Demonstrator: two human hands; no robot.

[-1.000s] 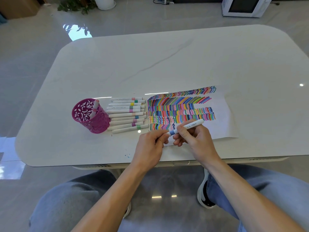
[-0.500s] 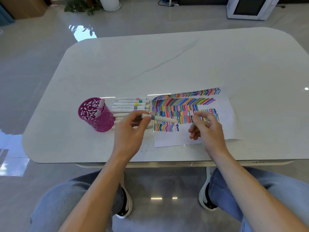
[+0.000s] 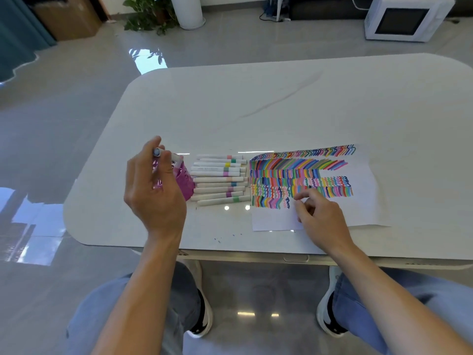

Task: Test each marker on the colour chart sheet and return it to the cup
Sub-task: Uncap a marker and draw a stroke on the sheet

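Step in hand: return of a tested marker to the cup. Left hand [image 3: 153, 193] is raised over the pink lattice cup [image 3: 186, 184] at the left of the bench [image 3: 256, 111]. Its thumb and fingers [image 3: 151, 149] pinch a white marker [image 3: 158, 152], blue-grey end showing above the hand, body angled toward the cup mouth. Marker not yet inside; its lower end is hidden behind the hand. Right hand [image 3: 321, 217] rests on the near part of the colour chart sheet [image 3: 366, 203], loosely curled, nothing seen in its grasp. Row of markers [image 3: 220, 179] lies on the bench between cup and sheet, just beside both. Judgement: next move calls for lowering the marker into the cup mouth and loosening the pinch, then taking another from the row. The hand hides most of the cup, so the aim needs care
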